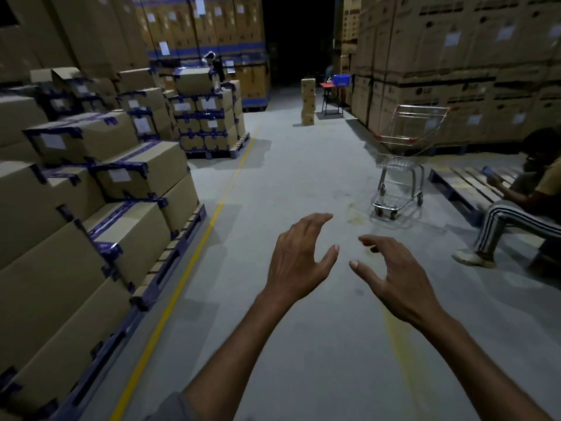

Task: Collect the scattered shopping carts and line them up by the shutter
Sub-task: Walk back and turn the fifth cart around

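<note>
A metal shopping cart (403,153) with red corner trims stands alone on the grey floor at the right of the aisle, beside tall stacked cartons. My left hand (299,256) and my right hand (394,275) are stretched out in front of me over the floor, well short of the cart. Both have relaxed, slightly bent fingers and hold nothing. No shutter is in view.
Pallets of taped cartons (100,189) line the left side behind a yellow floor line (194,256). A person sits on a wooden pallet (473,183) at the right, legs reaching into the aisle. A small carton stack (308,101) and a table with a blue crate (341,80) stand far down the aisle.
</note>
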`<state>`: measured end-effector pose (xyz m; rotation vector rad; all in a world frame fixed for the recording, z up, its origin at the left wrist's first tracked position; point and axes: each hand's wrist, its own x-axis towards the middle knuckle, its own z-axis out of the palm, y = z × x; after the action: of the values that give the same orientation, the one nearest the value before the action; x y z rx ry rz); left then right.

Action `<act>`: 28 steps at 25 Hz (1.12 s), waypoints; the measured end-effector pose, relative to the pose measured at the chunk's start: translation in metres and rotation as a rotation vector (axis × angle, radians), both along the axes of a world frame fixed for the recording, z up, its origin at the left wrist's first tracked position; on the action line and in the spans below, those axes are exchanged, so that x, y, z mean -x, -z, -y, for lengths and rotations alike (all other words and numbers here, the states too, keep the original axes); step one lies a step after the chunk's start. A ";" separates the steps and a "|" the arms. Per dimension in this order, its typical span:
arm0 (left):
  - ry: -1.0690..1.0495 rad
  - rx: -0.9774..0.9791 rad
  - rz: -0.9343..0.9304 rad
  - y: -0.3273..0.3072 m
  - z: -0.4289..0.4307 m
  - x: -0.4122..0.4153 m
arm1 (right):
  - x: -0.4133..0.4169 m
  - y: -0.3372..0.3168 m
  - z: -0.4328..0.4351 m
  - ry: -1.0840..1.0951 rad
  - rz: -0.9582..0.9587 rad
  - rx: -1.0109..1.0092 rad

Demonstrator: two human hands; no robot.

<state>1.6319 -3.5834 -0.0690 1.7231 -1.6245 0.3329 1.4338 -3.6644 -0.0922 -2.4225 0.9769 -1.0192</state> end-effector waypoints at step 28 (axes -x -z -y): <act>-0.163 0.073 0.018 0.011 0.714 -0.209 | -0.233 0.007 0.746 -0.040 -0.041 0.037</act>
<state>1.8408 -4.2976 -0.0795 1.8051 -1.4695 0.4814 1.6669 -4.4103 -0.0989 -2.4918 0.9268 -0.9868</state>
